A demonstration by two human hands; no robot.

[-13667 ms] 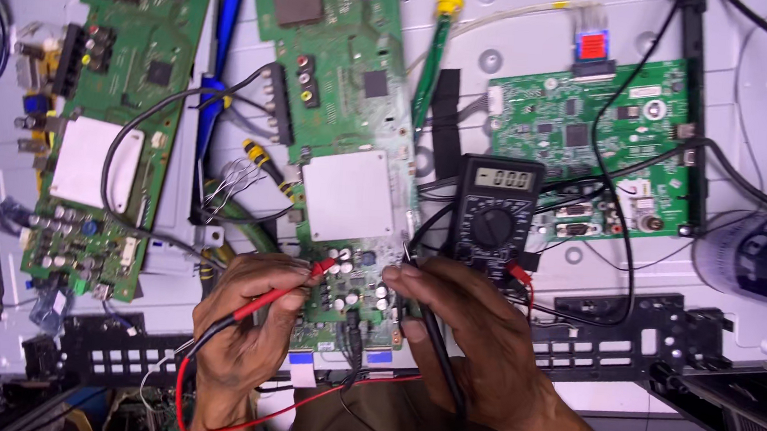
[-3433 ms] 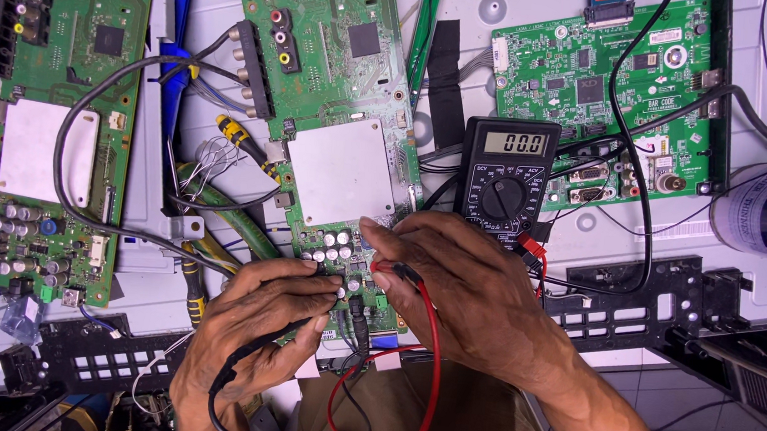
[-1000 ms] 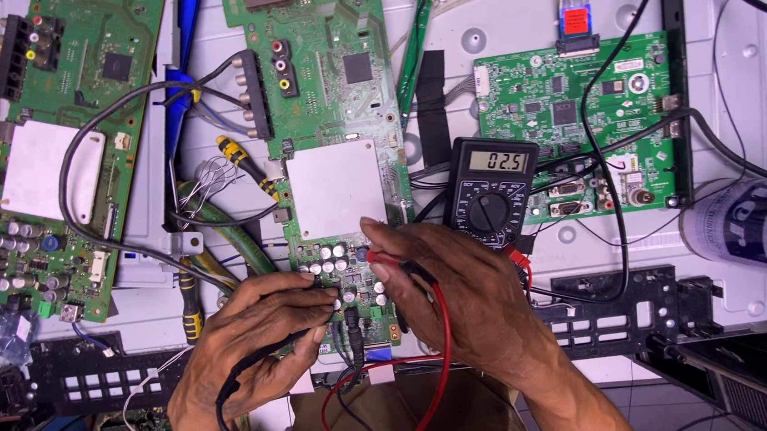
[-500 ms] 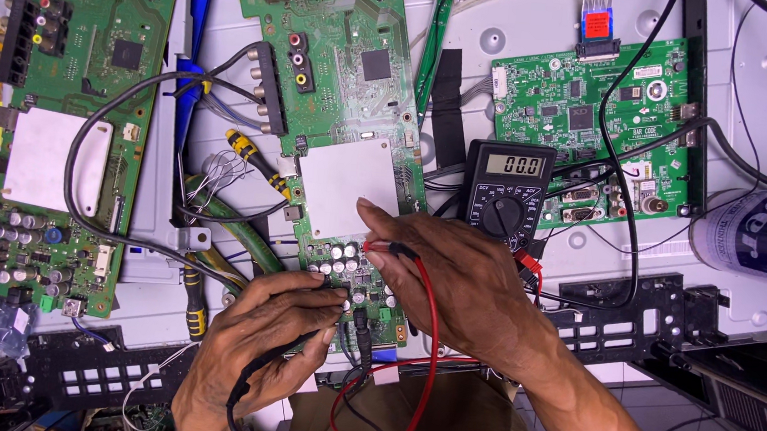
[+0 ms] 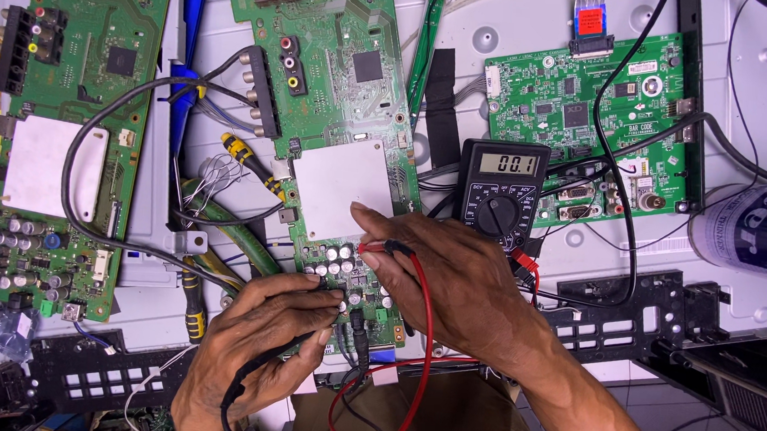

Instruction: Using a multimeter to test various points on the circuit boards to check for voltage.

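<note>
Pressing on the middle green board (image 5: pixel 343 267), a thin red probe (image 5: pixel 379 247) is pinched in the right hand (image 5: pixel 451 280) and a black probe (image 5: pixel 323 286) in the left hand (image 5: pixel 265 325). The probes are judged light and stiff, best held by their plastic grips.

My left hand (image 5: pixel 268 343) and right hand (image 5: pixel 451 280) are packed tight over the lower end of the middle circuit board (image 5: pixel 335 130), hardly a gap between them. The red probe lead (image 5: pixel 418 355) loops right under my right wrist, and the black lead (image 5: pixel 294 418) curls below my left. The multimeter (image 5: pixel 499 193) sits just beyond my right knuckles, blocking that way up. On the left, a black cable (image 5: pixel 86 174) and loose screwdrivers (image 5: pixel 251 164) clutter the gap to the left board (image 5: pixel 62 126). Some bare white panel (image 5: pixel 746 135) shows far right, beside the roll (image 5: pixel 760 236).
</note>
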